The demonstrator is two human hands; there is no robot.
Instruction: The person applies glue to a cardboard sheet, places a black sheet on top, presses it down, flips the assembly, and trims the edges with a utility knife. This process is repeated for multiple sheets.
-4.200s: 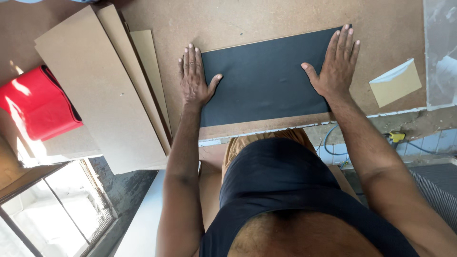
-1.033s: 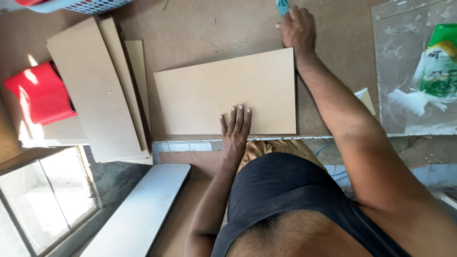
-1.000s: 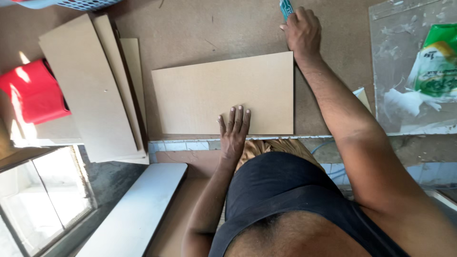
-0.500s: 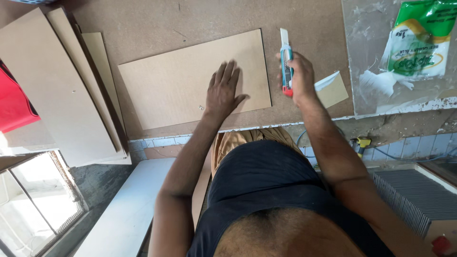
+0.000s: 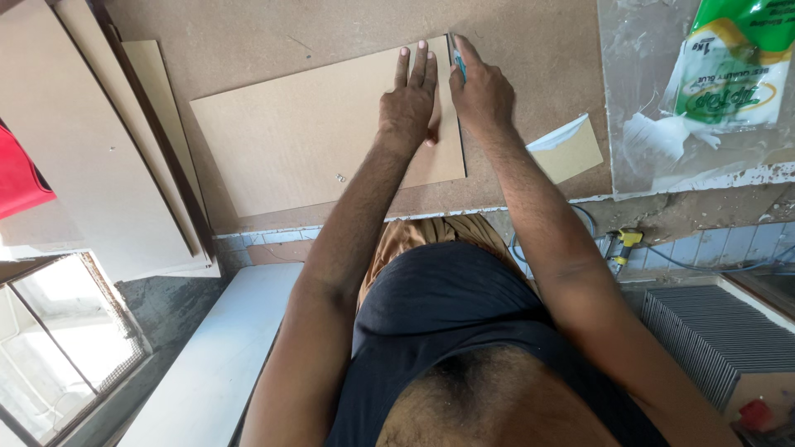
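Brown workbench (image 5: 248, 25): board (image 5: 315, 132) lies long axis left-right, left hand (image 5: 407, 108) pressed flat and open just inside its right edge, right hand (image 5: 480, 91) clenched around blue cutter (image 5: 458, 62) at that edge's far end.

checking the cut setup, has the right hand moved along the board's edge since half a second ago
Yes. The right hand with the blue cutter has gone from midway along the brown board's right edge to its far corner, away from the person; the left hand lies flat beside it.
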